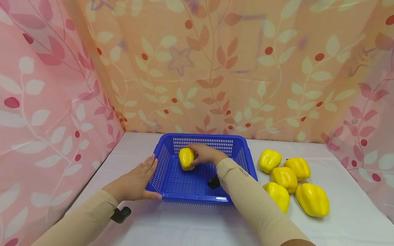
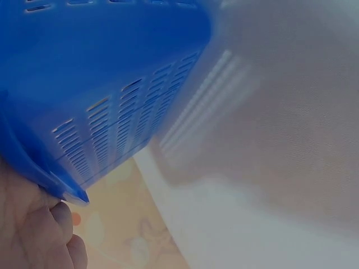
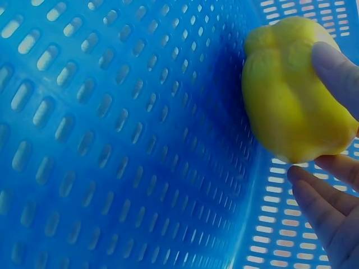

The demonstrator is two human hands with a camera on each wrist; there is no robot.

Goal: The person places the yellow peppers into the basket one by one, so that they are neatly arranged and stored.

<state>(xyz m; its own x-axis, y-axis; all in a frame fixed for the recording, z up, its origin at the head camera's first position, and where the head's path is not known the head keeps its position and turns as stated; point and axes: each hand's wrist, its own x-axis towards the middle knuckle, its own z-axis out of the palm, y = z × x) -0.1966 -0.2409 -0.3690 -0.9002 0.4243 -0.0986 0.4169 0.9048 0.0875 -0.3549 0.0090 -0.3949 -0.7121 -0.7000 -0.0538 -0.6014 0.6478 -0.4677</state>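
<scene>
A yellow bell pepper [image 1: 186,159] is inside the blue plastic basket [image 1: 197,197], towards its back left. My right hand [image 1: 204,153] reaches over the basket and grips this pepper between thumb and fingers. In the right wrist view the pepper [image 3: 297,89] is close to the slotted basket wall [image 3: 112,140], with the thumb on one side and fingertips at its lower end. My left hand [image 1: 136,181] rests on the basket's left rim, fingers extended along it and thumb at the front corner. The left wrist view shows that hand [image 2: 33,235] against the rim.
Several more yellow peppers [image 1: 284,179] lie grouped on the white table [image 1: 184,225], right of the basket; my right forearm partly covers the nearest. Patterned curtains [image 1: 215,68] enclose the table at the back and both sides.
</scene>
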